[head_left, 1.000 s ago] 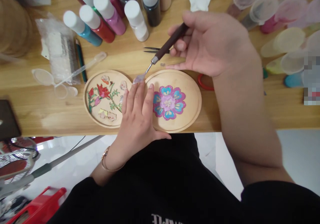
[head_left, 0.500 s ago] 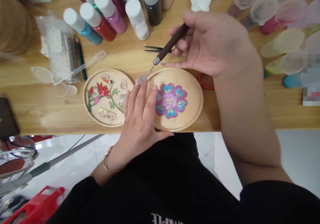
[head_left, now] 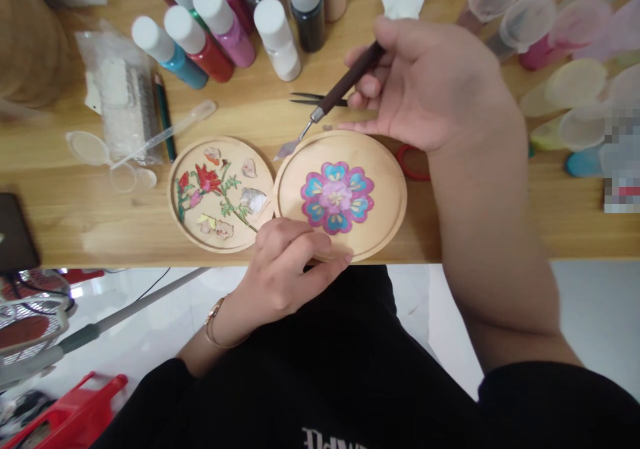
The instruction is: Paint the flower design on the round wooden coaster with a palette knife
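My right hand (head_left: 425, 85) holds a small palette knife (head_left: 345, 85) by its dark handle. The blade points down and left, over the gap near the top of two round wooden plates. The right-hand plate (head_left: 390, 215) bears a purple and blue flower (head_left: 337, 197). My left hand (head_left: 287, 262) has its fingers curled at that plate's lower left rim, thumb and fingers together on the edge. The left-hand plate (head_left: 200, 239) shows red flowers (head_left: 207, 179), green stems and several small pieces. Black tweezers (head_left: 320, 100) lie beyond the plates.
Several white-capped paint bottles (head_left: 215, 32) stand at the back. Lidded plastic cups (head_left: 575, 85) are at the right. A pipette (head_left: 170, 132), a dark pencil (head_left: 164, 119) and a clear bag (head_left: 120, 102) lie left. A red ring (head_left: 414, 163) is beside my right forearm.
My left hand has moved down from the knife blade and the flower to the plate's lower rim, its fingers curling in. The knife has stayed nearly in place.
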The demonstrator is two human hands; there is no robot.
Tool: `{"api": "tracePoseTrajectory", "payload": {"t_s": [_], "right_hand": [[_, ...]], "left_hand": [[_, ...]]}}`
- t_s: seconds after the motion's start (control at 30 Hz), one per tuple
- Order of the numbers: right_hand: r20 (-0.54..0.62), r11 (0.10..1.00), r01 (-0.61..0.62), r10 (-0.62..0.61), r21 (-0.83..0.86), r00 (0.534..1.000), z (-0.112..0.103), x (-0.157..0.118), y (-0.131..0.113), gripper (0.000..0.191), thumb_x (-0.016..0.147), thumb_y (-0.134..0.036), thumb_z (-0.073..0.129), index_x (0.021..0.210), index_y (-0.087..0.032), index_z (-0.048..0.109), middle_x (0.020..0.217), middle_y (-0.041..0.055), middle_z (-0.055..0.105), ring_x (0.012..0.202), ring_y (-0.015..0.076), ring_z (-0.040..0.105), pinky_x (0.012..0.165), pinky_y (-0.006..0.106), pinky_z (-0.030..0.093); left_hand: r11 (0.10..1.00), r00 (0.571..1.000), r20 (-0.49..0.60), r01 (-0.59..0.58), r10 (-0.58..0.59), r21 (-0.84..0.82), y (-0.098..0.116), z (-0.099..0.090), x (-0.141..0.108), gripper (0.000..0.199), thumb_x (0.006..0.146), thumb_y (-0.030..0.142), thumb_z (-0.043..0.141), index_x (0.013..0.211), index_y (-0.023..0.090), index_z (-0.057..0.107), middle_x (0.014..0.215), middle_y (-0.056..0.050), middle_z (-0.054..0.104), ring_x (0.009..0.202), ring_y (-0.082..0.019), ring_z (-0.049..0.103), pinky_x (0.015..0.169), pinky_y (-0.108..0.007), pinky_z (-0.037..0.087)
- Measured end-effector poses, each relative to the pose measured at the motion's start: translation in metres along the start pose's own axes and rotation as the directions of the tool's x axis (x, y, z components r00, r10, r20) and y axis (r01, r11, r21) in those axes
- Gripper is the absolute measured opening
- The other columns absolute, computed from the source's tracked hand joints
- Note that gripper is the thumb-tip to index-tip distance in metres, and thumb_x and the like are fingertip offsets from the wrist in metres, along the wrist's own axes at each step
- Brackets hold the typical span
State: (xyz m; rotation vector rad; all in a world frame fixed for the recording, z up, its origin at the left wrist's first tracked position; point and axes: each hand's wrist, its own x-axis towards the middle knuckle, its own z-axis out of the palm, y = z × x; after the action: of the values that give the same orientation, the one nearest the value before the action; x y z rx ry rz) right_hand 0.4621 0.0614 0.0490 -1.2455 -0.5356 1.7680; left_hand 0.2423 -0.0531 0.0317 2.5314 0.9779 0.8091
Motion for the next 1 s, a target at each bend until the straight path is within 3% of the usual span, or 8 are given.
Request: {"api": "tracePoseTrajectory", "payload": {"t_s": [0.3, 0.5, 0.9, 1.0], "right_hand": [[-0.001, 1.0, -0.003, 0.003, -0.006, 1.0, -0.0001, -0.0012, -0.0009, 0.045, 0.107, -0.033, 0.032, 0.075, -0.016, 0.058, 0.06, -0.006, 0.039, 0.064, 0.0094, 0.048, 0.095, 0.041, 0.051], [0.024, 1.0, -0.001, 0.001, -0.011, 1.0, -0.0029, 0.0017, 0.0003, 0.046, 0.108, -0.038, 0.03, 0.078, -0.017, 0.058, 0.065, -0.0054, 0.035, 0.068, 0.0106, 0.047, 0.105, 0.047, 0.047], [0.042, 1.0, 0.024, -0.023, -0.01, 0.999, -0.0018, -0.0033, -0.0002, 0.034, 0.101, -0.033, 0.042, 0.078, -0.016, 0.061, 0.06, -0.0061, 0.042, 0.064, 0.0091, 0.049, 0.095, 0.041, 0.051], [0.029, 1.0, 0.019, -0.019, -0.004, 0.999, -0.0017, -0.0037, -0.0006, 0.035, 0.102, -0.033, 0.042, 0.077, -0.016, 0.06, 0.06, -0.0064, 0.042, 0.063, 0.0089, 0.049, 0.095, 0.04, 0.05]], "left_hand": [[0.999, 0.999, 0.013, -0.052, 0.052, -0.001, 0.001, -0.0039, 0.0049, 0.021, 0.088, 0.023, 0.079, 0.096, 0.021, 0.06, 0.088, 0.0, 0.062, 0.083, -0.015, 0.065, 0.074, -0.033, 0.056], [1.0, 1.0, 0.024, -0.019, 0.019, 0.009, 0.0012, 0.0007, 0.0029, 0.021, 0.091, 0.026, 0.077, 0.096, 0.021, 0.057, 0.088, 0.0, 0.062, 0.083, -0.014, 0.066, 0.075, -0.032, 0.056], [0.999, 0.995, 0.094, 0.033, -0.034, 0.009, 0.0015, 0.001, 0.0012, 0.015, 0.095, 0.029, 0.072, 0.092, 0.025, 0.058, 0.085, 0.001, 0.065, 0.086, -0.017, 0.067, 0.073, -0.035, 0.056], [0.999, 0.995, 0.092, -0.049, 0.047, 0.014, -0.0005, 0.0008, 0.0016, 0.01, 0.094, 0.024, 0.072, 0.095, 0.023, 0.062, 0.082, 0.002, 0.065, 0.087, -0.016, 0.066, 0.076, -0.033, 0.053]]}}
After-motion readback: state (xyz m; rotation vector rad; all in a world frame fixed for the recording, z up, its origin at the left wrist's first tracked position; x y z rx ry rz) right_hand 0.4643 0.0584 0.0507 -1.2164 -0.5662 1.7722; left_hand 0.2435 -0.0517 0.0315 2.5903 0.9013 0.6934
